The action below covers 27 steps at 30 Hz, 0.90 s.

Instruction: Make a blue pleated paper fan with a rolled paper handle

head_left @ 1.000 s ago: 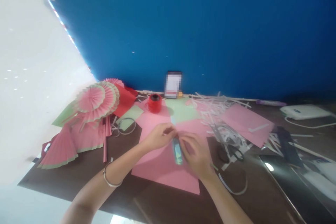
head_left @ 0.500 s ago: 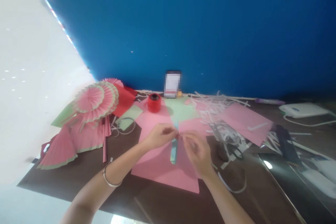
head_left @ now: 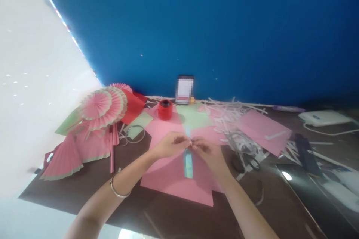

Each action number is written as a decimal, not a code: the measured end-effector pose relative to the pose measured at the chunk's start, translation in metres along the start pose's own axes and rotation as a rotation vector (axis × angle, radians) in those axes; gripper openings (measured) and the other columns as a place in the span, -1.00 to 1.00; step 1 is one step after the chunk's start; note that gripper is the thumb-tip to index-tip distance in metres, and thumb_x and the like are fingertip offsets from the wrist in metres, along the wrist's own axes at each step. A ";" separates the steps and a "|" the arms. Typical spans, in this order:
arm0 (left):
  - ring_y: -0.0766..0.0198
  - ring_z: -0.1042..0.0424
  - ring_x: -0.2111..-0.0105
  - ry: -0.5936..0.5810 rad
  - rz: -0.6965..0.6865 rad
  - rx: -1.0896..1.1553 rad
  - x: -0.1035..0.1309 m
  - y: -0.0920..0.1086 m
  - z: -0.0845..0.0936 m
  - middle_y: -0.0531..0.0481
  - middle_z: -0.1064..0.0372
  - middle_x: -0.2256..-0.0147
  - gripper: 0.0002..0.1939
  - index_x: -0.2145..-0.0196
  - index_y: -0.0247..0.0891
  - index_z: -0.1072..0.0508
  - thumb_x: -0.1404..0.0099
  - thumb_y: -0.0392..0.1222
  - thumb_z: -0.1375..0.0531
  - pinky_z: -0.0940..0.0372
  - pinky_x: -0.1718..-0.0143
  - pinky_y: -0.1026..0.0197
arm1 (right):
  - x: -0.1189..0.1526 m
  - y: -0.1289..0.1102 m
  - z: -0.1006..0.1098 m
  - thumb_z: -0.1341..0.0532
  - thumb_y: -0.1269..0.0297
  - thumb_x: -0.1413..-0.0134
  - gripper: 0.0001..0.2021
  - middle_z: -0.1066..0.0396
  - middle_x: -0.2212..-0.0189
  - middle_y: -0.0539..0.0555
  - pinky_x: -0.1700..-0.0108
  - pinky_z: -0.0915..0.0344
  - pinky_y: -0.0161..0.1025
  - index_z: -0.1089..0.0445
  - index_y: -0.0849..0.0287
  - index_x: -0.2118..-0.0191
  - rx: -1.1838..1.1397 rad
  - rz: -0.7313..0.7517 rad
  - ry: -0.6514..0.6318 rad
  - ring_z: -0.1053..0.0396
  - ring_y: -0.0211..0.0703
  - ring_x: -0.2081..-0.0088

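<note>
The left hand (head_left: pixel 173 145), fingers curled, pinches one blue-green strip (head_left: pixel 189 166) near its middle, over pink paper (head_left: pixel 165 175); the right hand (head_left: pixel 208 152) meets it, fingertips pinched there too. Rightward lie one red spool (head_left: pixel 165 111), one purple pen (head_left: pixel 288 108).

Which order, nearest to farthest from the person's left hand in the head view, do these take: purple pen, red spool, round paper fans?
From the left hand:
1. Red spool: just beyond it.
2. Round paper fans: off to the left.
3. Purple pen: far over to the right.
</note>
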<state>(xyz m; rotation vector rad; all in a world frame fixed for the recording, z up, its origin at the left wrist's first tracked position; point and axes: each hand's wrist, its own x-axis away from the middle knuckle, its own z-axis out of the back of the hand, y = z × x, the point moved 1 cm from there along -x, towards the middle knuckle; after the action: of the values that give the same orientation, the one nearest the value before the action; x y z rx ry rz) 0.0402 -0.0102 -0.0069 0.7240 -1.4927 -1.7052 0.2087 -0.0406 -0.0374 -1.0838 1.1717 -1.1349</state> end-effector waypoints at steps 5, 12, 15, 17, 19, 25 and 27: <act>0.35 -0.32 0.44 -0.012 -0.008 -0.013 0.000 -0.003 0.000 -0.01 -0.37 0.47 -0.80 0.46 -0.34 -0.41 -0.19 -0.16 -0.10 -0.23 0.34 0.28 | 0.001 0.006 0.000 -0.33 0.07 0.18 -0.77 -0.39 0.29 0.08 0.20 -0.32 -0.26 -0.44 0.14 0.51 -0.012 -0.023 -0.034 -0.37 -0.17 0.26; 0.37 -0.29 0.46 -0.017 -0.041 -0.079 0.001 -0.005 -0.001 0.01 -0.34 0.47 -0.78 0.46 -0.32 -0.38 -0.21 -0.12 -0.08 -0.21 0.38 0.30 | 0.004 -0.003 -0.001 -0.29 0.15 0.10 -0.83 -0.34 0.29 0.08 0.26 -0.36 -0.25 -0.42 0.15 0.49 0.049 0.067 -0.043 -0.37 -0.18 0.27; 0.37 -0.29 0.47 -0.011 -0.034 -0.102 0.001 -0.002 -0.001 0.03 -0.33 0.47 -0.76 0.46 -0.32 -0.38 -0.21 -0.09 -0.08 -0.21 0.39 0.29 | 0.005 -0.003 -0.001 -0.26 0.18 0.04 -0.84 -0.32 0.26 0.09 0.23 -0.36 -0.25 -0.43 0.16 0.45 0.094 0.097 -0.063 -0.37 -0.17 0.23; 0.37 -0.30 0.46 -0.010 -0.038 -0.111 0.002 -0.001 -0.001 0.03 -0.34 0.47 -0.76 0.46 -0.31 -0.38 -0.21 -0.10 -0.08 -0.21 0.38 0.29 | 0.005 -0.003 0.000 -0.24 0.19 0.01 -0.85 -0.32 0.24 0.10 0.21 -0.35 -0.25 -0.43 0.16 0.44 0.124 0.110 -0.075 -0.36 -0.17 0.21; 0.37 -0.31 0.46 -0.008 -0.045 -0.112 0.002 0.001 -0.001 0.03 -0.35 0.47 -0.77 0.46 -0.31 -0.40 -0.21 -0.11 -0.08 -0.22 0.36 0.29 | 0.005 -0.002 0.000 -0.23 0.20 0.00 -0.85 -0.33 0.24 0.10 0.19 -0.35 -0.25 -0.42 0.16 0.44 0.146 0.127 -0.072 -0.36 -0.17 0.20; 0.36 -0.33 0.44 0.034 -0.062 -0.117 0.001 0.001 -0.001 0.01 -0.38 0.45 -0.79 0.44 -0.32 -0.42 -0.20 -0.13 -0.10 -0.24 0.34 0.29 | 0.006 0.000 -0.003 -0.22 0.23 0.00 -0.87 -0.37 0.31 0.07 0.24 -0.34 -0.26 -0.38 0.16 0.46 0.195 0.204 -0.006 -0.37 -0.20 0.28; 0.35 -0.33 0.43 0.043 -0.062 -0.125 0.001 0.000 -0.001 0.00 -0.38 0.45 -0.79 0.44 -0.33 -0.43 -0.20 -0.14 -0.10 -0.24 0.33 0.29 | 0.006 0.000 -0.004 -0.21 0.24 -0.01 -0.87 -0.39 0.35 0.07 0.23 -0.34 -0.24 -0.37 0.16 0.46 0.220 0.216 0.014 -0.38 -0.20 0.30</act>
<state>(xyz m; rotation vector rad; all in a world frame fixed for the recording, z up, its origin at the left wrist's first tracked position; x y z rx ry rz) 0.0408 -0.0113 -0.0068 0.7428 -1.3342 -1.8001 0.2050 -0.0469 -0.0388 -0.7635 1.1170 -1.0742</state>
